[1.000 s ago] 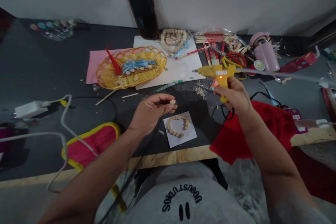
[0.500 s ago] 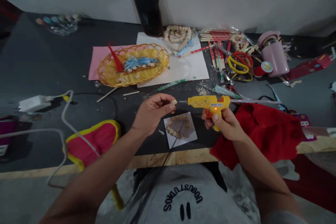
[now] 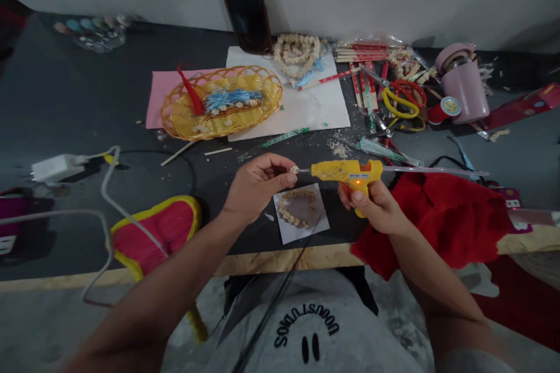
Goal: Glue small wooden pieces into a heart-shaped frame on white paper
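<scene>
You look to be at a gluing step: your left hand (image 3: 260,183) pinches a small pale piece (image 3: 294,169), while your right hand (image 3: 377,204) grips the yellow glue gun (image 3: 339,171), its nozzle (image 3: 304,170) at or just beside that piece. The open beaded loop (image 3: 297,222) lies on the white card (image 3: 322,225). The next move calls for a steady pinch and sparing squeeze.

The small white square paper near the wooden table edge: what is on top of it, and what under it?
On the small white square paper lies an open curve of small beige pieces. What is under the paper is covered and cannot be seen.
</scene>
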The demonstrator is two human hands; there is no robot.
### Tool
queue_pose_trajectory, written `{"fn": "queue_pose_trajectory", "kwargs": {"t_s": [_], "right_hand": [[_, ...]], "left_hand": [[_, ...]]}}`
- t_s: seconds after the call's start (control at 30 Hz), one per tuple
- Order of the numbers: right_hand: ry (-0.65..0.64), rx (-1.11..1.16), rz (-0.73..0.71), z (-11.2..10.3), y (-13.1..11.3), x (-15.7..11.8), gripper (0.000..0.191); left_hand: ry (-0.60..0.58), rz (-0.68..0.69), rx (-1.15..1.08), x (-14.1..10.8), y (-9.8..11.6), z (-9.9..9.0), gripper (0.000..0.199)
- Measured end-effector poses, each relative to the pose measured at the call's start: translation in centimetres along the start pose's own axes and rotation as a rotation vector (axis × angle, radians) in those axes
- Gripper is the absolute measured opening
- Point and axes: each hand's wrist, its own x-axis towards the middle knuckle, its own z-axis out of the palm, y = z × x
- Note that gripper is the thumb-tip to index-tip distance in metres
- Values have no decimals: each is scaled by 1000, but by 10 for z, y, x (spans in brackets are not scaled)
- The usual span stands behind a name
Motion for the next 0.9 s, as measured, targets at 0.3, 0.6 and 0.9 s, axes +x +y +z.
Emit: {"fn": "queue_pose_trajectory", "kwargs": {"t_s": [0.3,0.6,0.9], "right_hand": [[32,72,3,1,9,-1,34],[20,36,2,1,6,-1,34],[15,27,20,0,6,-1,38]], "left_hand": [[-1,15,8,-2,2,0,32],[-10,7,44,-2,1,-1,32],[11,4,26,-3,-1,-2,32]]}}
